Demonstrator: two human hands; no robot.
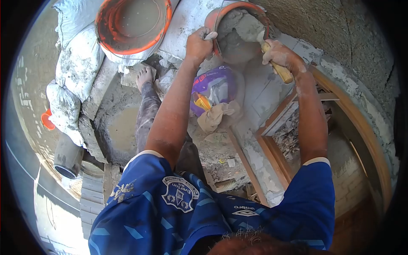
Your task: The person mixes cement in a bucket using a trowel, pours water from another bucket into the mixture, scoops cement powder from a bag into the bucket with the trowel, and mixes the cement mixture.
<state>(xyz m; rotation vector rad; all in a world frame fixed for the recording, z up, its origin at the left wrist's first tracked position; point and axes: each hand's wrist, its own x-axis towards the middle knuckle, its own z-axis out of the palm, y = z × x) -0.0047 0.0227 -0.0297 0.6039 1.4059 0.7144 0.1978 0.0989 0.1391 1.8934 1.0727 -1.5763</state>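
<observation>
My left hand [201, 44] is closed on the near-left rim of a tilted orange bucket [212, 19], its thumb over the edge. Wet grey mortar [242, 32] lies inside the bucket. In my right hand [282, 56] is a trowel by its wooden handle [282, 74]; the trowel's blade, mostly hidden by mortar, reaches into the bucket's right side. Just below the bucket stands a purple printed bag [216, 80], with a crumpled beige cloth or glove [217, 115] at its lower edge.
A second orange bucket [169, 21], holding greyish water, stands upper left beside stacked white sacks [83, 59]. A black bucket [68, 157] lies lower left. On the right are a wooden frame [276, 157] and a rough wall [331, 29]. My bare foot [145, 76] rests near the sacks.
</observation>
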